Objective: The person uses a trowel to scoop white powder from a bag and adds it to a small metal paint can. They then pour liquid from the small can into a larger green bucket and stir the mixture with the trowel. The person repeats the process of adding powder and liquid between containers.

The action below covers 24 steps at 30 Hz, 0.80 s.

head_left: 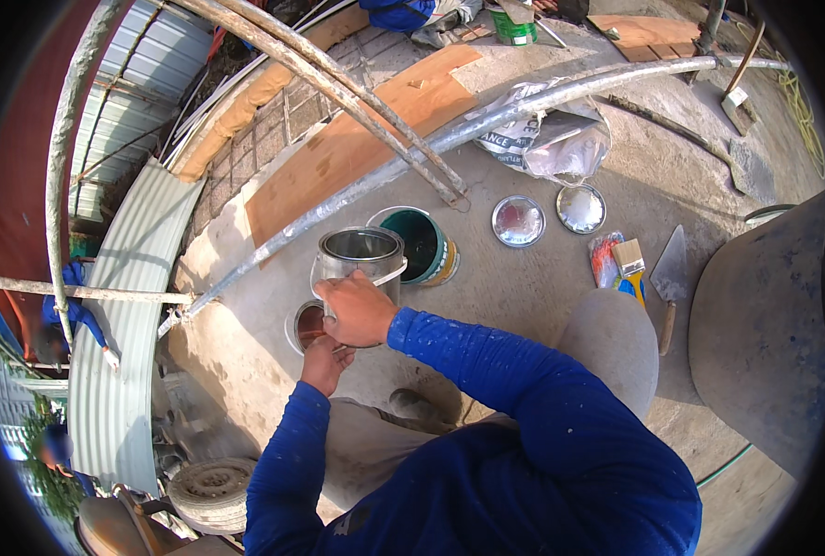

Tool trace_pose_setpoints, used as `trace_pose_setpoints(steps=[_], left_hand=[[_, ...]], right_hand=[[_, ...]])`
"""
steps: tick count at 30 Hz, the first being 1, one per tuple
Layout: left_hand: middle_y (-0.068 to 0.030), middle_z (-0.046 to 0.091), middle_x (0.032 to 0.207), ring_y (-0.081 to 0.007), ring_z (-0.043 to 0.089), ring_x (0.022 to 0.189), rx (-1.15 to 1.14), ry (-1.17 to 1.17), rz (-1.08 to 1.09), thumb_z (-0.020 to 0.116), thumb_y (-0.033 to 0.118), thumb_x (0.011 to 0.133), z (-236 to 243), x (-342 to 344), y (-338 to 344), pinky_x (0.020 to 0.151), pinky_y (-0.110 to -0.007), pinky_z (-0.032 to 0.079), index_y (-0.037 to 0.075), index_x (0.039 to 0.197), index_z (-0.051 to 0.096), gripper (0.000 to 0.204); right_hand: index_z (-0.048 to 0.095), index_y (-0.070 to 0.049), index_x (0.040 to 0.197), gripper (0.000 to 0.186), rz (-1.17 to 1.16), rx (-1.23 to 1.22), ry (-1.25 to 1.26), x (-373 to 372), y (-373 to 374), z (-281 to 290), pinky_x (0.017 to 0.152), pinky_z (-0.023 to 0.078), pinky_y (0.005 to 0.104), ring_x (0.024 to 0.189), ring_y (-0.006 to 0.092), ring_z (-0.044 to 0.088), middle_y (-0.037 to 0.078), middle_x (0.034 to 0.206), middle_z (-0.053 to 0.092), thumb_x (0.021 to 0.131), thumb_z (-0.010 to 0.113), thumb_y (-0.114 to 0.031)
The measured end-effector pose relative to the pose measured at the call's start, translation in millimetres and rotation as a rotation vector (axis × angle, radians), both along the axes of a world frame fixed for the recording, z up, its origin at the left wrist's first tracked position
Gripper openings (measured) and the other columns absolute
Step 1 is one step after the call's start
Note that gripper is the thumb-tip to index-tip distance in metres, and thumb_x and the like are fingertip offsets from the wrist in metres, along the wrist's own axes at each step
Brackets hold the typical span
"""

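A silvery metal can (361, 243), its top open and a white-gripped wire handle hanging at its side, stands out in front of me. My right hand (359, 308) is closed against its near side. Just below, my left hand (323, 364) has its fingers curled together beside the rim of a smaller can (310, 320) with reddish-brown inside. What those fingers pinch is hidden. Behind the metal can, on its right, is a green-lined bucket (414, 243) with a dark inside.
Two round metal lids (518, 221) lie right of the bucket. Near my knee are a paintbrush (629, 261), a plastic packet (604, 258) and a pointed trowel (669, 265). A large grey drum (765, 324) stands at right. A long metal pipe (357, 188) and poles cross beyond the cans.
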<state>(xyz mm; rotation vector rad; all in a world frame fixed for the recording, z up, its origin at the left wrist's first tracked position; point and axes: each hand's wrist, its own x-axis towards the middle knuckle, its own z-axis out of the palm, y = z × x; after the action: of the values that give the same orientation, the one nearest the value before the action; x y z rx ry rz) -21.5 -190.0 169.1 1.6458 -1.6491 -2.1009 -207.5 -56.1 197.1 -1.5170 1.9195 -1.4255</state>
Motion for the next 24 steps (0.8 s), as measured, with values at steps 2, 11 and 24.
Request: trace_pose_setpoints(steps=[2, 11, 24], left_hand=[[-0.0078, 0.065, 0.112, -0.0215, 0.067, 0.096, 0.002, -0.010, 0.008, 0.053, 0.027, 0.106, -1, 1, -2, 0.083, -0.037, 0.055, 0.006, 0.121, 0.061, 0.026], [-0.0060, 0.063, 0.112, -0.0205, 0.065, 0.093, -0.028, -0.114, 0.069, 0.058, 0.036, 0.106, 15, -14, 10, 0.083, -0.041, 0.056, 0.015, 0.134, 0.054, 0.035], [-0.0151, 0.056, 0.148, -0.0313, 0.067, 0.116, -0.184, -0.149, -0.142, 0.076, 0.040, 0.098, 7, -33, -13, 0.090, -0.047, 0.059, 0.020, 0.171, 0.014, 0.098]], right_hand=[[0.061, 0.004, 0.114, 0.040, 0.005, 0.018, -0.004, -1, 0, 2, 0.097, 0.044, 0.0501, 0.105, 0.0392, 0.070, 0.022, 0.109, 0.073, 0.082, 0.069, -0.019], [0.064, 0.003, 0.113, 0.038, -0.024, 0.042, 0.024, 1, 2, 4, 0.092, 0.047, 0.0496, 0.098, 0.0392, 0.071, 0.021, 0.104, 0.073, 0.082, 0.069, -0.018], [0.061, 0.000, 0.121, 0.039, -0.126, -0.016, -0.015, 4, 12, -17, 0.092, 0.045, 0.0500, 0.097, 0.0405, 0.071, 0.020, 0.104, 0.073, 0.086, 0.066, -0.016]])
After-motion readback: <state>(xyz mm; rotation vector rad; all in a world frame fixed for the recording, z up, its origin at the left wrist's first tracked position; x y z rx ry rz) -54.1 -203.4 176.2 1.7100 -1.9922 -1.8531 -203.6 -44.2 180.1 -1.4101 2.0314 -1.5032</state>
